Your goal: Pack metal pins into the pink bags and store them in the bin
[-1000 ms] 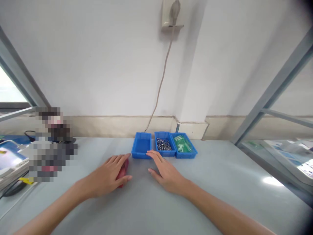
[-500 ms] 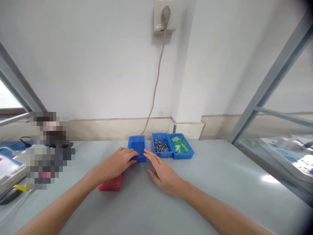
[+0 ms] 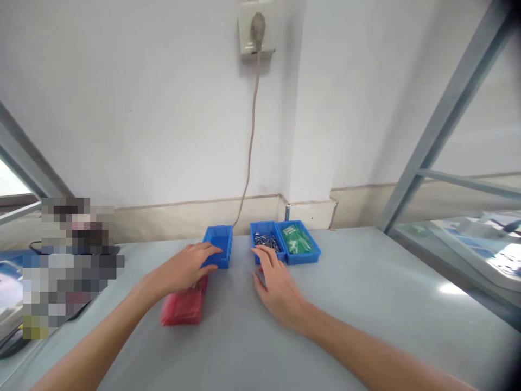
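My left hand [image 3: 185, 269] reaches over the front left corner of a blue plastic bin [image 3: 229, 255]. Its fingers curl over the wall and the thumb sits low at the front. No contents show in this bin. Under and before that hand lies a stack of red plastic bags [image 3: 185, 307]. My right hand [image 3: 279, 290] is open, its fingertips at the front of a second blue bin [image 3: 250, 241] filled with small metal parts [image 3: 266, 241]. Whether those fingertips touch that bin, I cannot tell. The thumb stands apart from the fingers.
Against the second bin stands a third blue bin [image 3: 314, 256] with green plastic bags [image 3: 297, 240]. A cable [image 3: 253, 125] hangs from a wall socket down behind the table. Metal frames [image 3: 431, 130] rise at both sides. Blurred-out items and cables lie at the left.
The left bin has shifted left along with my left hand, widening the gap between it and the middle bin. My right hand has left the left bin's side for the middle bin's front.
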The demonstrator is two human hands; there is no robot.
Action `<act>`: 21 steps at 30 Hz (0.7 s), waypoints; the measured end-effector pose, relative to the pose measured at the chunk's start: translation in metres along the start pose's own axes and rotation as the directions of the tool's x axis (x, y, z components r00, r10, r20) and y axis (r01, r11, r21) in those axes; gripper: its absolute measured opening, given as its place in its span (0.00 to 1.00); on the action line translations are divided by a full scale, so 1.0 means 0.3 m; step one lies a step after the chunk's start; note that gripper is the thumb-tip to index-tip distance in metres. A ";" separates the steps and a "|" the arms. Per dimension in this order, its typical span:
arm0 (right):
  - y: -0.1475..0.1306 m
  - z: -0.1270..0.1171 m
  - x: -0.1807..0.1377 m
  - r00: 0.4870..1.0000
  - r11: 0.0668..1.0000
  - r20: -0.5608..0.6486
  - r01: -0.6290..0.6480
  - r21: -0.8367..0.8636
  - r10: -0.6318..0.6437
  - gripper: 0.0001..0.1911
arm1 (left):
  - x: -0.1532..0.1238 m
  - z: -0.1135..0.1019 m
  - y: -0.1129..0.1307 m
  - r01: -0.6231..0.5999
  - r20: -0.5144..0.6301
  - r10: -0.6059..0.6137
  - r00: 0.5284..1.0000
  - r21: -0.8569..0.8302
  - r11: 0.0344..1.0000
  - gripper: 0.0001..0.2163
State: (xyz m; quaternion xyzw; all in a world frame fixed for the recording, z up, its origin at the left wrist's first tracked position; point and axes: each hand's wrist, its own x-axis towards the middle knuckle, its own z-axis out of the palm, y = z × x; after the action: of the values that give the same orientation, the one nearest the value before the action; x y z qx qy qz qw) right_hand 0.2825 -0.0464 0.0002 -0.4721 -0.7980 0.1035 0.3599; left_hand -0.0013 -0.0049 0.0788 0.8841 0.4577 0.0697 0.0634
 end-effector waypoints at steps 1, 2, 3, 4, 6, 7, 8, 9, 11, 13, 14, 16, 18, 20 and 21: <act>0.002 0.002 0.001 1.000 1.000 -0.004 -0.017 0.010 0.017 0.28 | -0.007 0.000 0.041 -0.016 -0.047 0.016 0.999 0.006 1.000 0.21; 0.005 0.004 0.001 0.999 0.999 -0.008 -0.035 0.023 0.035 0.28 | -0.016 0.002 0.090 -0.039 -0.092 0.040 0.995 0.010 0.999 0.22; 0.009 0.007 0.001 0.999 0.998 -0.010 -0.051 0.039 0.052 0.28 | -0.028 0.008 0.144 -0.065 -0.122 0.064 0.990 0.000 0.998 0.22; 0.014 0.010 0.001 0.998 0.996 -0.012 -0.066 0.056 0.067 0.29 | -0.042 0.016 0.200 -0.112 -0.125 0.108 0.986 -0.022 0.994 0.21; 0.024 0.015 0.001 0.994 0.990 -0.022 -0.103 0.095 0.106 0.29 | -0.071 0.041 0.295 -0.236 -0.002 0.237 0.972 -0.105 0.966 0.22; 0.028 0.016 0.001 0.992 0.985 -0.029 -0.122 0.118 0.126 0.28 | -0.084 0.055 0.329 -0.282 0.065 0.296 0.953 -0.160 0.946 0.23; 0.032 0.016 0.002 0.989 0.980 -0.043 -0.136 0.143 0.144 0.27 | -0.094 0.071 0.351 -0.298 0.093 0.322 0.942 -0.207 0.932 0.23; 0.035 0.015 0.004 0.986 0.975 -0.063 -0.145 0.169 0.157 0.25 | -0.101 0.088 0.363 -0.288 0.087 0.316 0.945 -0.241 0.927 0.22; 0.041 0.011 0.010 0.978 0.962 -0.112 -0.148 0.228 0.177 0.20 | -0.103 0.123 0.363 -0.235 0.033 0.257 0.966 -0.303 0.923 0.18; 0.046 0.004 0.017 0.968 0.938 -0.140 -0.157 0.310 0.209 0.17 | -0.095 0.161 0.352 -0.175 -0.020 0.181 0.983 -0.374 0.911 0.16; 0.048 0.000 0.021 0.963 0.917 -0.138 -0.171 0.360 0.233 0.16 | -0.089 0.179 0.348 -0.166 -0.057 0.156 0.986 -0.412 0.896 0.16; 0.051 -0.005 0.025 0.952 0.864 -0.120 -0.198 0.463 0.283 0.14 | -0.081 0.215 0.348 -0.138 -0.108 0.099 0.989 -0.455 0.880 0.18; 0.050 -0.007 0.023 0.941 0.805 -0.101 -0.216 0.553 0.322 0.11 | -0.077 0.246 0.355 -0.145 -0.125 0.099 0.987 -0.444 0.884 0.21; 0.043 -0.006 0.014 0.934 0.737 -0.061 -0.237 0.634 0.353 0.09 | -0.078 0.271 0.360 -0.155 -0.142 0.105 0.984 -0.419 0.894 0.22; 0.036 -0.006 0.009 0.930 0.710 -0.040 -0.251 0.658 0.366 0.09 | -0.078 0.281 0.360 -0.157 -0.150 0.102 0.983 -0.423 0.892 0.23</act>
State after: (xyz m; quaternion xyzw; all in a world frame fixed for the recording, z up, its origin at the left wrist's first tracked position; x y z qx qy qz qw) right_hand 0.2903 -0.0387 -0.0028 -0.4540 -0.5899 0.3889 0.5428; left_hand 0.0870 -0.0901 0.0135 0.8703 0.3739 0.2284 0.2250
